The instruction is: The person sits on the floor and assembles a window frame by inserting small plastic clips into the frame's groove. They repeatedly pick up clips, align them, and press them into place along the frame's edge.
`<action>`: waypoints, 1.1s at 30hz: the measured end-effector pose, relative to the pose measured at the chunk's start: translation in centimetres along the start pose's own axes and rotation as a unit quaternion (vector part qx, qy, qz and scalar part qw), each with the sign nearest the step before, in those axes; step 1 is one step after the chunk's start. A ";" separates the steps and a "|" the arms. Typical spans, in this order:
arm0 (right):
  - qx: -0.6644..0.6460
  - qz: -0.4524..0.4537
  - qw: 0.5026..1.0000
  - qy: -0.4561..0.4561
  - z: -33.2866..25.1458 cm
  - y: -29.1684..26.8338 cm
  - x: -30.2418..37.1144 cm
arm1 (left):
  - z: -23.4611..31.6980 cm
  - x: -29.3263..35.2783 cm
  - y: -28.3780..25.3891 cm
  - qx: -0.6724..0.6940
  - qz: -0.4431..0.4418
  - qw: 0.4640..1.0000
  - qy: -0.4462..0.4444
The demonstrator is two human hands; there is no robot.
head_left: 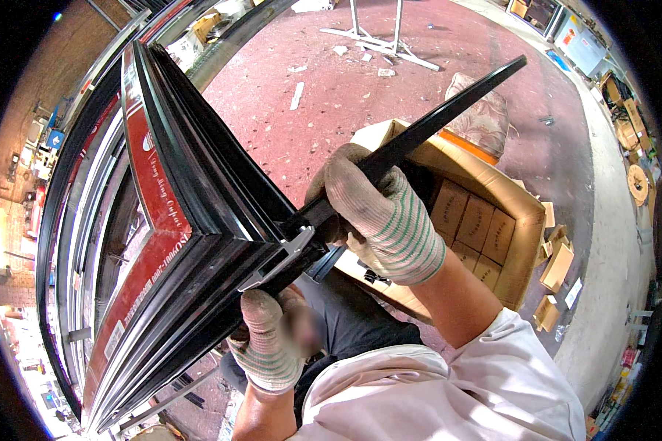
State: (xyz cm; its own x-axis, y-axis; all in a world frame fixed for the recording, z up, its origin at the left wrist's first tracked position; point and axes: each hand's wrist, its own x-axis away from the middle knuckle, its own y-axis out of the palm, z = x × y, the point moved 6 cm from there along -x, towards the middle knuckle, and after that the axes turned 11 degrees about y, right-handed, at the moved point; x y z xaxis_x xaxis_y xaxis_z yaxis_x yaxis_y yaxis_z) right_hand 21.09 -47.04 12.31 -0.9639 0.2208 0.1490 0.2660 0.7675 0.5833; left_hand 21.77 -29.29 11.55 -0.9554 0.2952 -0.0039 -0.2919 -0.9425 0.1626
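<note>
My right hand (pixel 379 220), in a pale knit glove with green stripes, is wrapped round a long black bar (pixel 456 103) that slants up to the far right. The bar's near end meets the corner of a stack of black metal frames (pixel 198 184) with red film strips on them. A silver metal bracket (pixel 283 257) lies along that corner, between my two hands. Below it my left hand (pixel 268 342), gloved alike, is closed at the frame corner, thumb up against the black edge. Its other fingers are mostly hidden.
Right of the frames stands an open cardboard carton (pixel 518 283) holding several small brown boxes (pixel 474 224). A patterned cushion (pixel 482 114) lies beyond it. White stand legs (pixel 397 48) and scraps are on the red floor (pixel 265 95). Torn cardboard pieces (pixel 557 264) lie at the right.
</note>
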 end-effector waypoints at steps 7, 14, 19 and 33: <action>-0.007 -0.041 0.998 -0.036 0.4 -0.8 -0.1 | 0.4 -0.1 0.7 0.018 -0.033 0.999 0.014; -0.010 -0.138 0.990 -0.024 0.0 -1.6 -1.0 | -0.4 0.1 -0.1 0.083 0.015 0.996 0.009; 0.037 -0.154 0.987 -0.041 -0.8 -0.7 -1.0 | -1.8 -0.4 -1.8 0.017 0.035 0.997 0.069; 0.133 -0.186 0.972 -0.052 -3.0 -0.6 -1.7 | 0.2 -0.3 0.5 0.032 -0.025 0.998 0.051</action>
State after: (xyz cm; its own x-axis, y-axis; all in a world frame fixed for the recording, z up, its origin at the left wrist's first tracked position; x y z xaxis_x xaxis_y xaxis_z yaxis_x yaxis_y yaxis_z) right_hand 22.48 -49.70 14.13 -0.9911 -0.0536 -0.1220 -0.0938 0.9310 0.3527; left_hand 21.87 -29.82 11.79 -0.9403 0.3210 -0.1130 -0.3388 -0.9143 0.2221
